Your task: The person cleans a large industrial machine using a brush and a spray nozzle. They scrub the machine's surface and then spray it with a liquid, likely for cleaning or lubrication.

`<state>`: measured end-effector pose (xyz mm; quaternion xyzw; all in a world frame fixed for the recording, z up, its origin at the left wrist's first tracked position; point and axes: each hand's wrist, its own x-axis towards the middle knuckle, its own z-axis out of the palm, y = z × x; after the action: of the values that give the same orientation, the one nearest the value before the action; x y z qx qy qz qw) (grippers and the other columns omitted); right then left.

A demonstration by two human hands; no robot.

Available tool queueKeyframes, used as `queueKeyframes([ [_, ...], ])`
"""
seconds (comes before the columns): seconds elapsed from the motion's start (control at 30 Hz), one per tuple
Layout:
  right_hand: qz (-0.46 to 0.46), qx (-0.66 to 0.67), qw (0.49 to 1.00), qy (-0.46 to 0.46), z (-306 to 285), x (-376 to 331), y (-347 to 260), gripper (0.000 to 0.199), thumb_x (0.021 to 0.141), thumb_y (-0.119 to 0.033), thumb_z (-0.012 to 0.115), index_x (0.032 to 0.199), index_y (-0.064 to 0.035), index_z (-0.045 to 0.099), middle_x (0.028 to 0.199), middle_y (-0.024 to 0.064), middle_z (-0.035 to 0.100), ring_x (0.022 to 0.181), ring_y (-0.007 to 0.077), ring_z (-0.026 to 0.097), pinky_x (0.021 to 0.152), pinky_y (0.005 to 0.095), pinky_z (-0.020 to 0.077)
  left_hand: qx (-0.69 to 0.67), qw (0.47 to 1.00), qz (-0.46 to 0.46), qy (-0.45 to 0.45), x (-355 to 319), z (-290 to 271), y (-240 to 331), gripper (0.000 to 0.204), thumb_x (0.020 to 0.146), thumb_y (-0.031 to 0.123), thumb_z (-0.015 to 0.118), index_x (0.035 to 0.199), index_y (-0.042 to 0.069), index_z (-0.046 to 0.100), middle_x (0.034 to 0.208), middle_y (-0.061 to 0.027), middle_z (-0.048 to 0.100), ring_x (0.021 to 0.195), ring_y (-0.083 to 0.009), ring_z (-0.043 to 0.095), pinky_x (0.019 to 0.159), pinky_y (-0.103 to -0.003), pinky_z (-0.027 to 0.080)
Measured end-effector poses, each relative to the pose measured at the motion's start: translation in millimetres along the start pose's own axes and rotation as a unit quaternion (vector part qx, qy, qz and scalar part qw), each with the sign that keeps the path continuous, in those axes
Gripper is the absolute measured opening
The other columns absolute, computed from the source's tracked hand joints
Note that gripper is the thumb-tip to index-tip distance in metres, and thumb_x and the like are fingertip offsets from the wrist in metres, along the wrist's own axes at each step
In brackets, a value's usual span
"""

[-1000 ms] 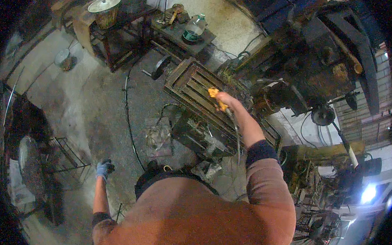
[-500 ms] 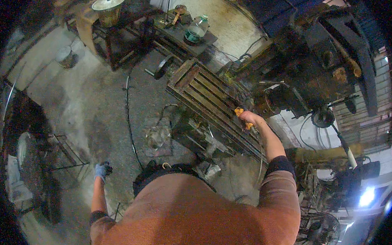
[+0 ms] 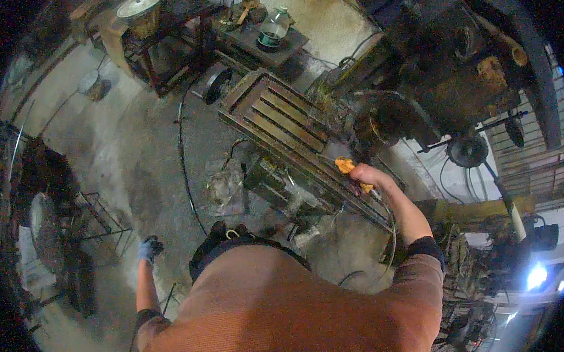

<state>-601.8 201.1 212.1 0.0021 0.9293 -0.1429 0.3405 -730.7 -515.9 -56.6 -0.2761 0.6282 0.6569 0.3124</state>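
My bare right hand [image 3: 367, 175] is closed around an orange air blow gun [image 3: 345, 165]. Its thin nozzle points left over the slotted metal machine table [image 3: 284, 116], and a hose [image 3: 393, 244] curves down from below the hand. A pale haze shows just past the nozzle, by the table's right part. Off to the lower left, my left hand [image 3: 149, 249] hangs over the floor in a grey-blue glove with dark fingers. Those fingers look curled; whether something dark is in them I cannot make out.
Dark machine parts [image 3: 385, 117] rise behind the table, with a handwheel [image 3: 218, 85] at its left end. A cut-down clear bottle [image 3: 274, 31] stands on a side bench. A bucket [image 3: 139, 22] sits farther left. A black cable [image 3: 182, 131] crosses the floor. A fan [image 3: 470, 335] stands lower right.
My right hand has moved slightly right with the blow gun, and its nozzle and hose now show better. A haze has appeared by the nozzle. The view has shifted; my left hand stays low.
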Motion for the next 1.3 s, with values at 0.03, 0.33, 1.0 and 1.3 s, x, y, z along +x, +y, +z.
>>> queueKeyframes([
  [0.03, 0.05, 0.014, 0.999, 0.005, 9.5, 8.2, 1.9, 0.016, 0.07, -0.018, 0.048, 0.071, -0.0058, 0.057, 0.071, 0.0138, 0.058, 0.065, 0.0262, 0.057, 0.06, 0.039, 0.0446, -0.01, 1.0, -0.015, -0.02, 2.0, 1.4, -5.1, 0.021, 0.073, 0.007, 0.051, 0.093, 0.002, 0.053, 0.066, -0.0137, 0.058, 0.051, -0.0247, 0.056, 0.044, -0.034, 0.046],
  [0.33, 0.048, 0.182, 0.966, 0.177, -39.9, 110.3, -109.6, 0.025, 0.067, -0.025, 0.048, 0.065, 0.0, 0.051, 0.062, 0.0156, 0.054, 0.058, 0.0239, 0.055, 0.053, 0.0335, 0.0427, 0.064, 0.998, 0.01, -0.022, -5.2, 56.5, 50.6, 0.024, 0.073, 0.006, 0.052, 0.097, 0.002, 0.053, 0.066, -0.0103, 0.057, 0.05, -0.0207, 0.055, 0.044, -0.03, 0.044],
  [1.0, 0.098, 0.317, 0.92, 0.209, -65.2, 111.2, -128.9, 0.03, 0.06, -0.026, 0.053, 0.062, 0.0042, 0.052, 0.057, 0.0131, 0.056, 0.054, 0.0257, 0.057, 0.049, 0.0353, 0.0432, 0.134, 0.986, 0.09, -0.046, -34.6, 79.6, 85.7, 0.016, 0.072, 0.001, 0.053, 0.088, -0.001, 0.056, 0.065, -0.0073, 0.054, 0.051, -0.0179, 0.054, 0.046, -0.029, 0.044],
  [1.3, 0.185, -0.082, 0.967, 0.156, -62.7, 131.8, -272.2, 0.033, 0.066, -0.029, 0.052, 0.085, -0.0039, 0.061, 0.087, 0.0126, 0.061, 0.083, 0.0253, 0.059, 0.07, 0.0343, 0.0471, 0.024, 0.994, 0.001, -0.109, 22.5, -25.9, 81.0, 0.023, 0.07, 0.003, 0.053, 0.093, 0.0, 0.056, 0.065, -0.012, 0.058, 0.054, -0.0212, 0.057, 0.048, -0.031, 0.047],
])
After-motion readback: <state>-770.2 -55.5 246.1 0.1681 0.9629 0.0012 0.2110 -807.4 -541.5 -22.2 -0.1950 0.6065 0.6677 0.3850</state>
